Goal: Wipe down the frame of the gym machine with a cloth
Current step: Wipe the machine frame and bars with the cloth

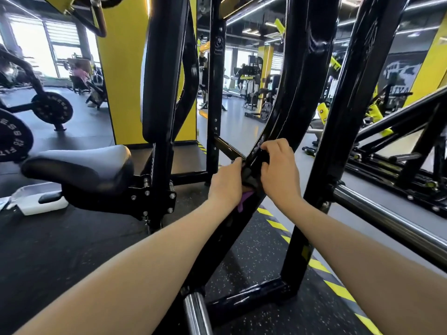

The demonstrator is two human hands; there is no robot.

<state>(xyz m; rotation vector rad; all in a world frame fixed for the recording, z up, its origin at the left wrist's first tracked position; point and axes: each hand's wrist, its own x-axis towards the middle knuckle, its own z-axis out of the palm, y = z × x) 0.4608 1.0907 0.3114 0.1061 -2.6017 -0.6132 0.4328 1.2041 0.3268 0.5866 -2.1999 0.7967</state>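
A black curved frame bar [300, 76] of the gym machine runs from the top centre down toward the floor. A dark cloth [254, 170] is wrapped round this bar at mid height, and a purple corner of it [243, 200] hangs below. My left hand [226, 183] grips the cloth from the left side of the bar. My right hand [280, 172] grips it from the right, fingers curled over the bar. The cloth is mostly hidden between the two hands.
A black padded seat [79, 165] and backrest [159, 76] stand to the left. A second black upright [343, 112] and a chrome bar [391, 223] are at the right. A white tray [36, 197] lies on the floor left. Yellow-black tape [314, 262] marks the floor by a mirror.
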